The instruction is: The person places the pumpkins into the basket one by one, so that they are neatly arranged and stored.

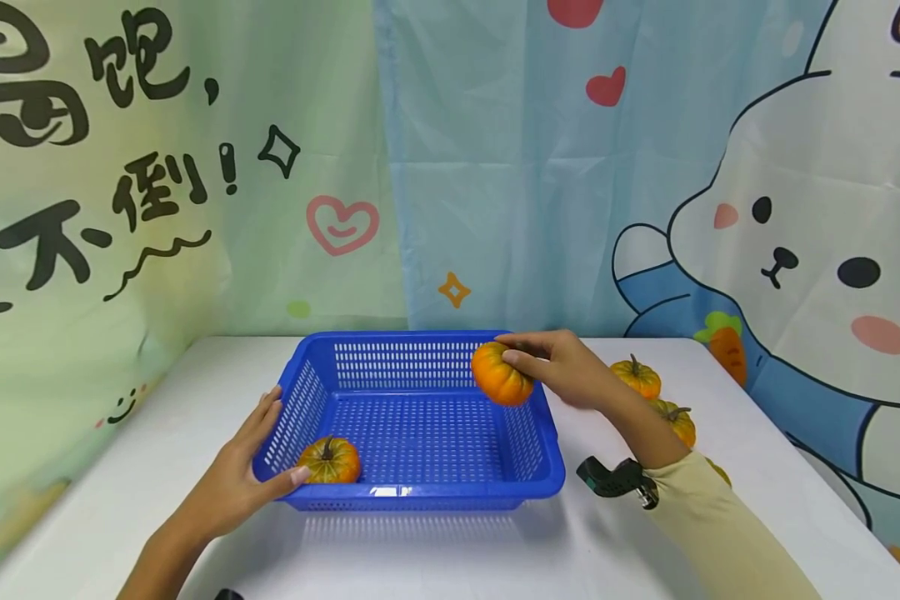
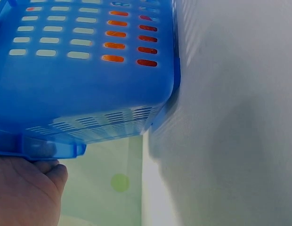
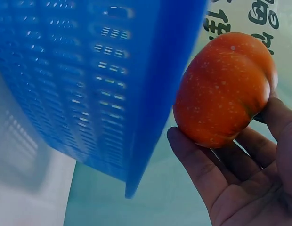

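A small orange pumpkin (image 1: 502,374) is held in my right hand (image 1: 562,367), thumb on the near side and fingers behind it. It hangs over the right end of a blue plastic basket (image 1: 435,492). In the right wrist view the pumpkin (image 3: 226,89) is beside the basket's rim, its smooth orange skin showing. My left hand (image 1: 232,467) holds the basket at its front left corner, thumb over the rim and fingers along the outside; the left wrist view shows the palm (image 2: 23,193) below the rim. Another pumpkin (image 1: 330,461), stem up, lies inside near that corner.
On the white table (image 1: 435,558), to the basket's right, stand more pumpkins (image 1: 636,377), partly hidden behind the right forearm. A printed curtain (image 1: 480,208) hangs behind the table. A black device (image 1: 618,478) is strapped at the right wrist.
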A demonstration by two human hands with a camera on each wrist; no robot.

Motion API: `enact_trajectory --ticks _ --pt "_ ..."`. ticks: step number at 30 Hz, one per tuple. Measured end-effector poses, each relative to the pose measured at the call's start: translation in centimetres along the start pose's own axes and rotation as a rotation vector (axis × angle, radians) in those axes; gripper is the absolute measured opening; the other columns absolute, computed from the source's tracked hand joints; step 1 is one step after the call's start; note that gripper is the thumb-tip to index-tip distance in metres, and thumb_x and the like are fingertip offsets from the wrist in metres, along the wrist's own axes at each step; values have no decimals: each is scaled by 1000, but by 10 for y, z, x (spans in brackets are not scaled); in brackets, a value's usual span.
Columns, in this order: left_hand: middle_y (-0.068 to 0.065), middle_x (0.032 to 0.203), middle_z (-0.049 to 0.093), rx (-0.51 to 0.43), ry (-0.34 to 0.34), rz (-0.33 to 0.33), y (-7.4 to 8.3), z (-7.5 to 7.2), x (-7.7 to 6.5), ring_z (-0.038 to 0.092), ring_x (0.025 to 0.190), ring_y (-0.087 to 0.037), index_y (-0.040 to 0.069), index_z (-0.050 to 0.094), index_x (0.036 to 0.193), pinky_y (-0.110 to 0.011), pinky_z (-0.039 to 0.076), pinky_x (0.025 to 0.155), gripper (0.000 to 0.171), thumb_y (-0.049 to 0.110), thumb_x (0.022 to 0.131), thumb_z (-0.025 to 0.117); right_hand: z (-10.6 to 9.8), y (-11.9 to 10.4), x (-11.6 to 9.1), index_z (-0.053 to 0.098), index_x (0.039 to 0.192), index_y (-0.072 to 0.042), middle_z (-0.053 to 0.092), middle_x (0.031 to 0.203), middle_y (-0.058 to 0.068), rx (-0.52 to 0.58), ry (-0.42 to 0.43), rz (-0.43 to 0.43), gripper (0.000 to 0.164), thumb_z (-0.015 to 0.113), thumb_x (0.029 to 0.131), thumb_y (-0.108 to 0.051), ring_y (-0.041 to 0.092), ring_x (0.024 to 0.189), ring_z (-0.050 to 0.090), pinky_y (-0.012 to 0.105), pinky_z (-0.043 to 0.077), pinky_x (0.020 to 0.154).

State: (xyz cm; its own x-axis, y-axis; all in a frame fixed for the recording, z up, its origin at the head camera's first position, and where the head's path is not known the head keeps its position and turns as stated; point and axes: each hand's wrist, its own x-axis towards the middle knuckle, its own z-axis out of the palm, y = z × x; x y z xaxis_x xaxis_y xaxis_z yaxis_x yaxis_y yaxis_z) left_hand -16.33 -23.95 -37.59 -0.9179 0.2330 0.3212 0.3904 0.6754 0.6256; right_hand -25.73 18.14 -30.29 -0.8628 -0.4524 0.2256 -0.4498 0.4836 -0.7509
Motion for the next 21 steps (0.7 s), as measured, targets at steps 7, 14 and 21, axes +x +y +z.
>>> enact_trajectory --ticks 7,14,21 --pt "-12 162 11 2 -2 -5 1 0 -1 12 144 -43 -3 21 152 -72 20 102 94 37 83 71 2 -5 8 60 133 -6 63 125 10 27 -17 -14 47 60 97 -35 31 120 55 36 53 88" --pt "-12 161 11 -2 4 7 0 1 0 12 144 -42 -3 22 152 -72 20 103 94 36 83 72 6 -13 16 61 132 -8 63 124 7 57 -56 -12 45 62 96 -35 27 117 57 36 53 88" --pt "-12 162 11 13 -2 -10 1 0 -1 11 144 -43 -2 21 153 -73 21 101 94 37 83 70 3 -18 22 61 133 -9 65 122 6 -1 -65 -16 45 61 96 -35 23 114 59 35 53 88"
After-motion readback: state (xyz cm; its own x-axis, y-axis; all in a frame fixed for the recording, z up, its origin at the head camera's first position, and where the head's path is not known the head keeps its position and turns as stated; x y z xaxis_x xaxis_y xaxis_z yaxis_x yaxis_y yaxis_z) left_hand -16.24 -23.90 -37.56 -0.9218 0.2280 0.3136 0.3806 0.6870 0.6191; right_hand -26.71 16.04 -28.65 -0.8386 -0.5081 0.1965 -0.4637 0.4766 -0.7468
